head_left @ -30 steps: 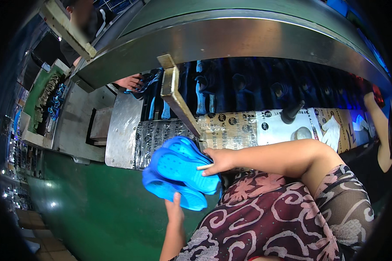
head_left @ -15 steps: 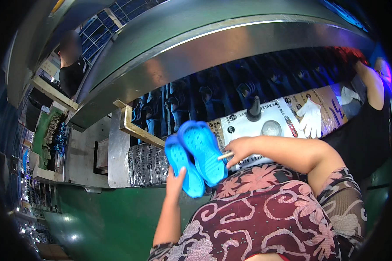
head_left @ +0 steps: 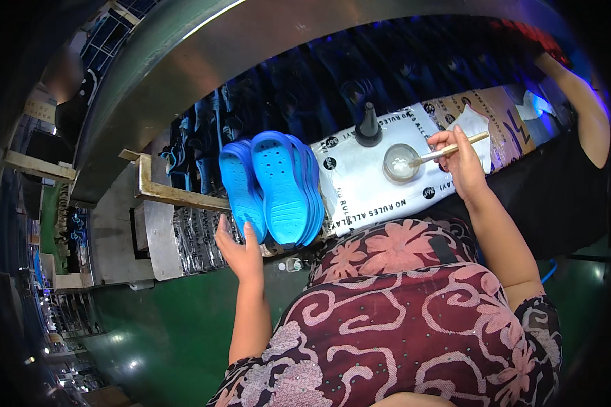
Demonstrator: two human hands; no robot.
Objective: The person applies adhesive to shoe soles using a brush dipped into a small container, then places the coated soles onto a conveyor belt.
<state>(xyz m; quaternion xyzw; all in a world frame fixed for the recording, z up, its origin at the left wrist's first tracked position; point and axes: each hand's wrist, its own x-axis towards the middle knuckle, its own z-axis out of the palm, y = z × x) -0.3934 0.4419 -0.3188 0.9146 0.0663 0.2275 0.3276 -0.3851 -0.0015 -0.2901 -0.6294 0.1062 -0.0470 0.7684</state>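
Bright blue clogs (head_left: 282, 193) stand in a nested stack with their heels toward me, with another blue clog (head_left: 241, 186) to the left. My left hand (head_left: 241, 254) is at the heel of that left clog, its thumb over the edge and its fingers apart; it does not appear closed around the clog. A pale-handled brush (head_left: 455, 148) is pinched in my right hand (head_left: 463, 166). The brush's tip dips into a small round dish (head_left: 401, 163) with whitish contents. Just behind the dish a dark, narrow-necked bottle (head_left: 368, 125) stands upright.
White printed sheeting (head_left: 360, 203) covers the work surface under the dish. A white glove (head_left: 478, 129) lies beyond my right hand. A metal-edged bar (head_left: 183, 193) juts out at left. Dark footwear fills the line behind. At right another person's arm (head_left: 577, 102) reaches in.
My right hand has moved right, from the clogs to the dish, carrying the brush. The blue clogs now rest farther back, and my left hand has loosened at the left clog's heel.
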